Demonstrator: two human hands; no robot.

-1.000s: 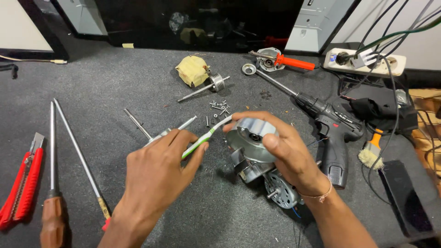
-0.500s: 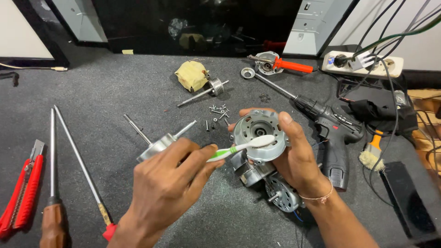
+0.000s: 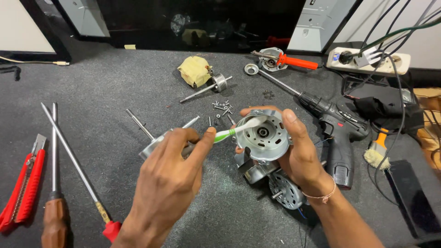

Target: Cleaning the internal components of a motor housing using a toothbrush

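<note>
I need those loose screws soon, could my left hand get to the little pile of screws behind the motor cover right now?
Probably not at once: the left hand is gripping a toothbrush. The screws lie uncovered on the mat, just beyond it, with nothing between.

Grey carpet (image 3: 115, 87) w/ screwdrivers (image 3: 73, 165), drill (image 3: 337, 126), screws (image 3: 223, 109).

Left hand (image 3: 167, 179) hides most of the green-and-white toothbrush handle (image 3: 225, 134). Red utility knife (image 3: 23, 188) and brown wooden-handled screwdriver (image 3: 54, 222) cut by the frame edges. Small loose screws (image 3: 222, 109) too tiny to count.
</note>
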